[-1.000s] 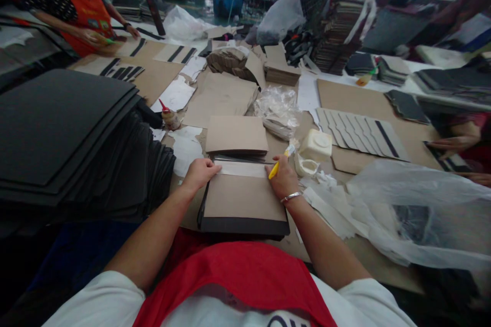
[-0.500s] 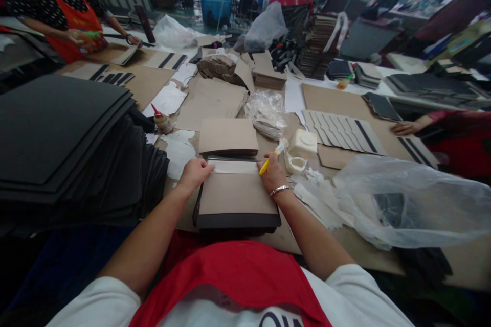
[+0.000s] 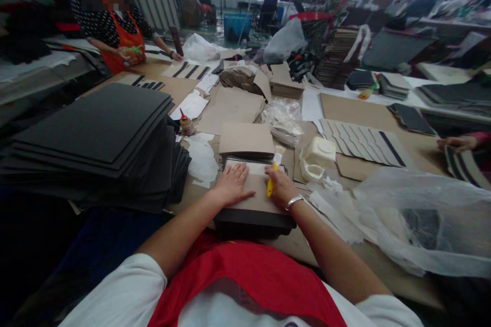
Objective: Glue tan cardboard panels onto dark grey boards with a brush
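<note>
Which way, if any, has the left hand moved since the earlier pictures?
Yes, the left hand has slid rightward, away from the small red-tipped bottle.

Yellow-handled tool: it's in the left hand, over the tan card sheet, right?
Not the left: the head view shows the yellow-handled tool in the braceleted right hand, over the tan card sheet.

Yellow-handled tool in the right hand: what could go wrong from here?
The yellow-handled tool appears to touch the tan card at its tip, so it could mark it. The card could slip on the black sheets beneath if the left hand lifts. The plastic bag beside the right hand could snag it.
</note>
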Demonstrator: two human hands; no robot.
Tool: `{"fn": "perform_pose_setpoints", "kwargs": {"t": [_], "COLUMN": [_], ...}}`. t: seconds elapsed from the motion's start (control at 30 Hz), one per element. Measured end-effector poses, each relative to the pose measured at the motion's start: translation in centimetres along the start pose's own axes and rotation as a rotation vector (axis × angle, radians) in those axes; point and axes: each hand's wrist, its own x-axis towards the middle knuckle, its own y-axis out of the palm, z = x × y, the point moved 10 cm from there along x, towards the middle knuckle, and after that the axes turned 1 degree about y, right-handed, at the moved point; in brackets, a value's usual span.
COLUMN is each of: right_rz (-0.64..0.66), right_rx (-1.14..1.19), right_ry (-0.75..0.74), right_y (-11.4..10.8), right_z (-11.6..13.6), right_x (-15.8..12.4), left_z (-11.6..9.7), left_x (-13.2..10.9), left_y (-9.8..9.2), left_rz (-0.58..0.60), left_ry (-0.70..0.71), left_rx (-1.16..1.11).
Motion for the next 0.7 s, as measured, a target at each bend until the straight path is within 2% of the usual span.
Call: {"fn": "perform_pose_setpoints", "kwargs": {"t": [0.07, 0.13, 0.2, 0.27, 0.3, 0.37, 0.4, 0.43, 0.5, 0.53, 0.6, 0.7], "right_rz": [-0.018, -0.066, -0.176, -0.24, -0.252, -0.273, -0.284, -0.297, -0.331, -0.352, -0.396, -0.469], "right_rx": [-0.021, -0.035, -0.03, -0.022, -0.022, -0.002, 0.006, 0.014, 0.023, 0.028, 0.037, 0.042], "right_ry": [0.088, 0.114, 0.124, 0.191, 0.234, 0.264, 0.276, 0.283, 0.289, 0.283, 0.255, 0.206], "right_y": [-0.9, -2.4, -4.4, -5.4, -5.6, -5.9, -6.0, -6.3, -7.1, -7.7, -9.0, -11.0], "right_z": [-2.0, -3.1, -3.5, -4.0, -4.1, -3.6, -3.2, -2.7, -1.5, -0.9, 0.4, 2.2], "right_x": [-0.9, -1.9, -3.0, -4.2, -4.7, -5.6, -6.0, -6.3, -6.6, -6.6, -6.4, -6.1], "left_z": [2.2, 3.3, 2.8, 2.3, 2.9, 6.2, 8.6, 11.0, 15.0, 16.2, 17.2, 16.8], "left_x": [-1.5, -4.1, -7.6, -12.4, -15.1, -20.0, -21.9, -23.0, -23.7, -23.7, -23.3, -22.5], "left_y": [-0.5, -3.1, -8.0, -13.9, -16.7, -21.2, -22.7, -23.5, -23.7, -23.6, -23.6, -24.0], "left_rz": [0.005, -0.065, -0.257, -0.533, -0.668, -0.844, -0.852, -0.804, -0.637, -0.573, -0.505, -0.457], "left_ry": [-0.131, -0.172, -0.093, -0.011, -0.035, -0.228, -0.353, -0.453, -0.527, -0.531, -0.501, -0.439], "left_rx": [0.03, 0.064, 0.112, 0.187, 0.23, 0.299, 0.311, 0.302, 0.234, 0.204, 0.185, 0.216]}}
